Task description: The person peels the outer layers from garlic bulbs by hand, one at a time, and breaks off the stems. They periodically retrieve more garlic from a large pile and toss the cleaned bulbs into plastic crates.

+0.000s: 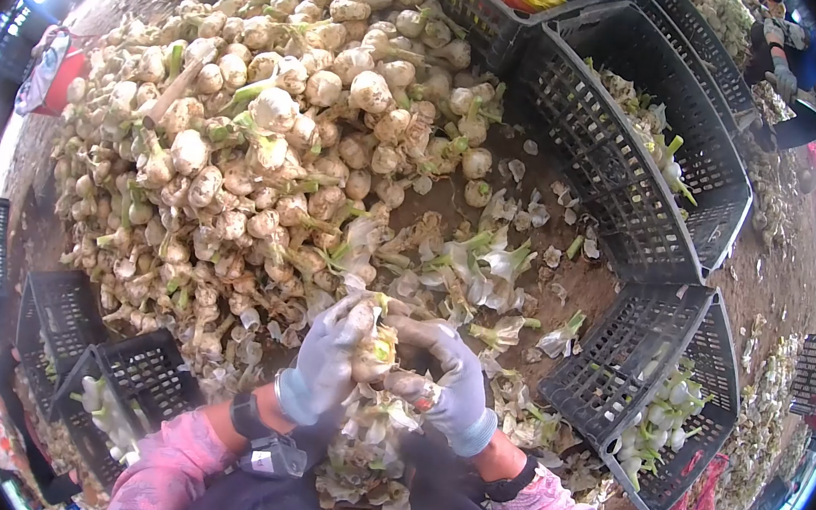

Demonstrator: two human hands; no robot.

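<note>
My left hand (327,355), in a pale soiled glove, is closed around one side of a garlic bulb (375,350) held above my lap. From the other side my right hand (457,382), gloved the same way, grips the same bulb with its fingers and thumb. A small red spot shows by the right thumb; I cannot make out what it is. The bulb looks partly peeled, with whitish-green layers showing. Beneath the hands, loose garlic skins (372,442) lie between my legs. Just ahead is a large heap of unpeeled garlic bulbs (270,139).
Several black plastic crates surround me. One at the right (622,365) holds pale peeled garlic (666,416); a larger one (621,148) stands behind it. Another crate (149,367) sits at the left. Torn skins and stalks (487,269) litter the ground. A co-worker's gloved hand (782,78) appears far right.
</note>
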